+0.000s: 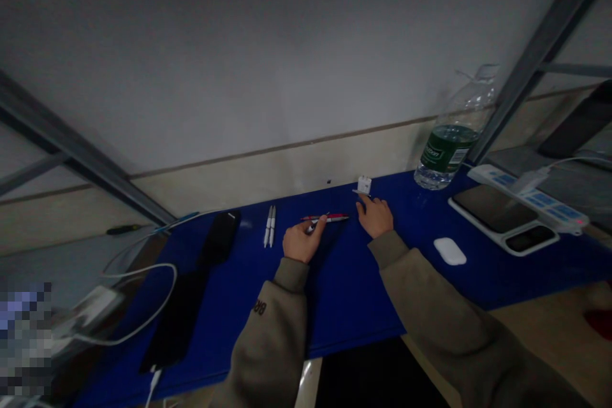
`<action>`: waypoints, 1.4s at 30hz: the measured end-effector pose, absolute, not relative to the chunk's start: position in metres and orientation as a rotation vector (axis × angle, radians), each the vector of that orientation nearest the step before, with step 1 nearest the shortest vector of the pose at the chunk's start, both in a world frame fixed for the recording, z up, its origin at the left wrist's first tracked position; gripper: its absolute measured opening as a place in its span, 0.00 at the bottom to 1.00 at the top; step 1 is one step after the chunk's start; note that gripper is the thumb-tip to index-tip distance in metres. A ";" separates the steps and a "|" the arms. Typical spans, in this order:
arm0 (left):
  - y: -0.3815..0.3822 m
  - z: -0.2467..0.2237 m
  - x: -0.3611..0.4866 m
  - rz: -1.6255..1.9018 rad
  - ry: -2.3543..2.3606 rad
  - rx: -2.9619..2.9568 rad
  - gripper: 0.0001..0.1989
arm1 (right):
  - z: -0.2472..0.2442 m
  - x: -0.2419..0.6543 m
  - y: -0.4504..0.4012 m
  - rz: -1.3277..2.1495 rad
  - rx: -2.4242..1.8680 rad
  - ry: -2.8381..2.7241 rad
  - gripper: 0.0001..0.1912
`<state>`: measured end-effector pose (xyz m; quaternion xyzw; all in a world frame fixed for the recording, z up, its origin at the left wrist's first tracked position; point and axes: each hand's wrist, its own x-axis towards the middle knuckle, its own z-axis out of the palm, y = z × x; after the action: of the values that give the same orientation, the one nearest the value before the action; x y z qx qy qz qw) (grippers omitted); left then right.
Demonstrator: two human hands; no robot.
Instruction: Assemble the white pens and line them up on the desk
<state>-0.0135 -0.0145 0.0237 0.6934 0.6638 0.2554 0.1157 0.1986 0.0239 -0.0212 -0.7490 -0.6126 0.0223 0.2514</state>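
Observation:
A red pen (pixel 338 217) lies crosswise near the middle of the blue desk top, with a pale edge along its underside. My left hand (pixel 302 241) is closed at its left end, thumb and fingers together. Part of a darker pen-like piece shows under the fingers. My right hand (pixel 377 217) rests farther right, its fingers bent around a thin pen-like thing (pixel 357 191), mostly hidden by them. Just behind those fingertips stands a white charger plug (pixel 364 183). Left of my left hand, two white pens (pixel 269 227) lie side by side.
A large water bottle (pixel 447 143) stands at the back right. Near it are a white device with dark screens (pixel 502 213), a power strip (pixel 549 201) and a white earbud case (pixel 449 251). At left lie a black phone (pixel 222 236), a dark tablet-like slab (pixel 174 322) and cables.

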 end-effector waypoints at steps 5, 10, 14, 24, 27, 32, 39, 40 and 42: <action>-0.016 0.024 -0.014 0.728 1.925 2.056 0.34 | -0.030 0.198 0.026 -0.052 -2.111 -1.654 0.25; -0.016 0.027 -0.014 0.720 1.946 2.057 0.34 | -0.028 0.198 0.025 -0.130 -2.057 -1.648 0.20; -0.016 0.027 -0.013 0.704 1.937 2.104 0.34 | -0.025 0.199 0.024 -0.208 -1.980 -1.626 0.17; -0.014 0.025 -0.016 0.628 1.965 2.136 0.34 | -0.029 0.199 0.029 -0.116 -1.856 -1.684 0.08; -0.015 0.025 -0.016 0.615 1.987 2.148 0.34 | -0.024 0.195 0.030 0.021 -1.675 -1.653 0.07; -0.014 0.025 -0.016 0.590 2.009 2.145 0.34 | -0.018 0.183 0.028 0.498 -1.287 -1.558 0.09; -0.008 0.020 -0.021 0.503 2.170 2.015 0.36 | -0.016 0.177 0.028 0.901 -1.140 -1.493 0.10; -0.007 0.020 -0.022 0.502 2.183 2.003 0.36 | -0.016 0.178 0.027 0.910 -1.137 -1.502 0.10; -0.006 0.020 -0.025 0.504 2.205 1.988 0.37 | -0.014 0.178 0.026 0.933 -1.115 -1.528 0.09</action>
<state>-0.0249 -0.0057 0.0198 0.6587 0.7307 0.1671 0.0651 0.1780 0.0256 -0.0140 -0.4599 -0.6299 0.3848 0.4936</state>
